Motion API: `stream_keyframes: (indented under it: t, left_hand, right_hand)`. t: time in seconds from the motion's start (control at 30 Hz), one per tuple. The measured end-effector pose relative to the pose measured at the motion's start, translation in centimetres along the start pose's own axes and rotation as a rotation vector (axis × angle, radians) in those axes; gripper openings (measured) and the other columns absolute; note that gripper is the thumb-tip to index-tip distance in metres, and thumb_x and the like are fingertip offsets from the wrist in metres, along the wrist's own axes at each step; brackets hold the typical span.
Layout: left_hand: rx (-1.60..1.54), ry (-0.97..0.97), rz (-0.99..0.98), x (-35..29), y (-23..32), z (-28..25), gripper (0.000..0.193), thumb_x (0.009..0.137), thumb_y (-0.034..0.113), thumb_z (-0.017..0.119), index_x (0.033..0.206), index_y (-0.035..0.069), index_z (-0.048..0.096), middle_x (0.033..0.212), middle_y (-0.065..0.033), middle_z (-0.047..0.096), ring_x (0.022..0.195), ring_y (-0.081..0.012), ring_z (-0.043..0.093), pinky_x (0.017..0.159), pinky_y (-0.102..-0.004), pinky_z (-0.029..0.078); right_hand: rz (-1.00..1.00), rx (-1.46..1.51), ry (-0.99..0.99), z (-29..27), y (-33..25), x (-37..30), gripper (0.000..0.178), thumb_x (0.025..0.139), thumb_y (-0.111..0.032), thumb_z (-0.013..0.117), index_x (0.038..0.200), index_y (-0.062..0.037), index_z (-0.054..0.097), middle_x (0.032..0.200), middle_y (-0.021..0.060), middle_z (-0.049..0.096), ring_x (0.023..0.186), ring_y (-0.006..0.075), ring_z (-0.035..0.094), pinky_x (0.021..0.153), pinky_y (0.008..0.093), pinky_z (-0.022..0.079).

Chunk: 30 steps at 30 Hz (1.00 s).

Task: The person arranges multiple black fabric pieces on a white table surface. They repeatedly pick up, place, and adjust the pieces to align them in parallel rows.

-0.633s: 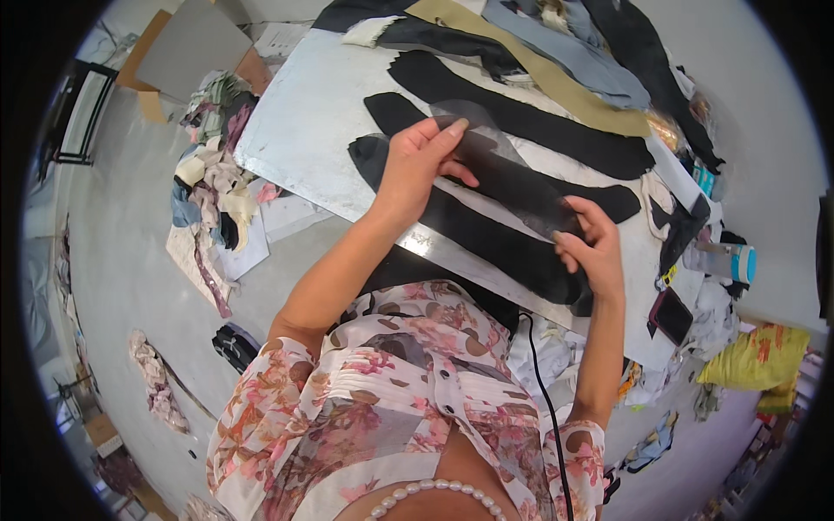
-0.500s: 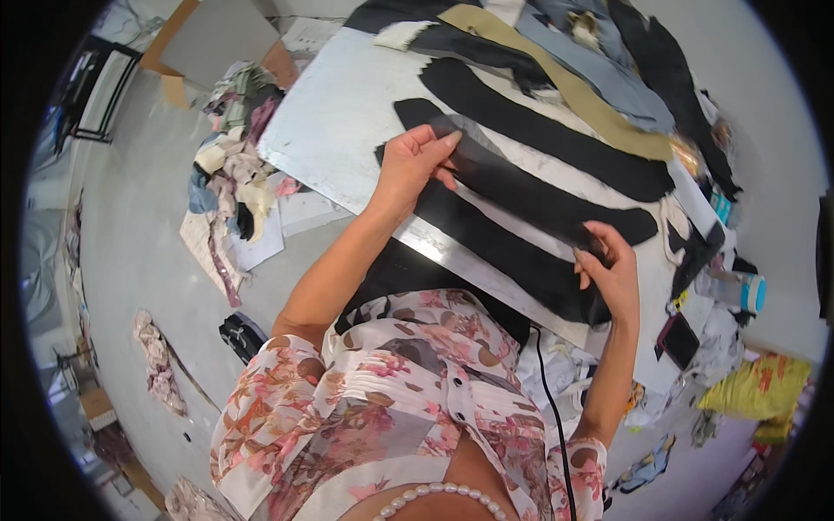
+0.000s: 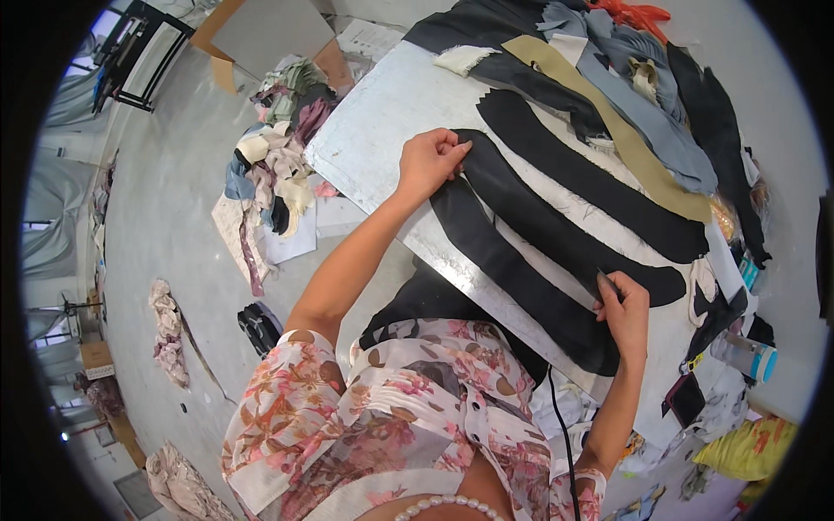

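Observation:
Several curved black fabric strips lie side by side on a pale metal-topped table. My left hand [image 3: 434,162] is closed in a pinch on the left end of the middle black fabric strip [image 3: 552,213]. At this strip's near edge, towards its right end, my right hand [image 3: 625,314] is also pinched, with dark material between thumb and forefinger. Closest to me lies another black strip [image 3: 512,269], its right end beside my right hand. Beyond the middle one is a black strip [image 3: 591,172] with a jagged left end, over off-white cloth.
An olive strip [image 3: 612,122] and blue-grey cloth [image 3: 647,117] lie at the table's far side. Bare metal tabletop [image 3: 373,122] shows at left. A phone [image 3: 685,399] and a clear cup [image 3: 749,356] are at right. Fabric scraps [image 3: 282,169] heap on the left; a black cable [image 3: 560,425] hangs nearby.
The strip between my hands was blurred and partly lifted at its left end; now it lies flatter and sharp. The whole view has shifted, with the table appearing further right and lower.

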<state>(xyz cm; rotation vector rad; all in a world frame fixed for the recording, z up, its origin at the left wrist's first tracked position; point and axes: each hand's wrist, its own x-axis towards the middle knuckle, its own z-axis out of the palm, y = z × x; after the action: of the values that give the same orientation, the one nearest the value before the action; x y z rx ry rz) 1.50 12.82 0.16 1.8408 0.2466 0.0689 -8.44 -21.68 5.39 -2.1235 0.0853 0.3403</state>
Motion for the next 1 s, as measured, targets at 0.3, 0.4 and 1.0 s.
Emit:
stream_keyframes:
  t: [0.3,0.4,1.0]
  left_hand:
    - [0.449,0.158,0.090,0.8,-0.3,0.6,0.022,0.085,0.023,0.074,0.080,0.004,0.065,0.062,-0.0012,0.064,0.052,-0.0080,0.058,0.053,-0.0256,0.045]
    - [0.609,0.158,0.124,0.3,1.7,0.9,0.022,0.085,0.026,0.073,0.094,0.006,0.067,0.081,-0.0050,0.068,0.072,-0.0132,0.063,0.065,-0.0292,0.048]
    - [1.046,-0.150,0.657,-0.8,-0.2,5.6,0.058,0.099,0.047,0.044,0.150,0.019,0.035,0.155,-0.0187,0.027,0.146,-0.0350,0.019,0.116,-0.0564,0.015]
  right_hand:
    - [0.055,-0.121,-0.025,-0.8,0.0,1.9,0.033,0.092,-0.023,0.063,0.068,-0.0011,0.058,0.052,0.0040,0.058,0.041,0.0105,0.054,0.045,0.0270,0.041]
    - [0.032,-0.160,-0.018,-0.8,0.3,2.3,0.033,0.091,-0.024,0.064,0.068,-0.0015,0.058,0.052,0.0050,0.059,0.042,0.0121,0.055,0.045,0.0280,0.042]
    - [-0.027,-0.716,0.214,-4.8,2.2,-0.6,0.016,0.083,-0.015,0.062,0.094,-0.0060,0.068,0.076,0.0177,0.068,0.073,0.0368,0.066,0.067,0.0439,0.051]
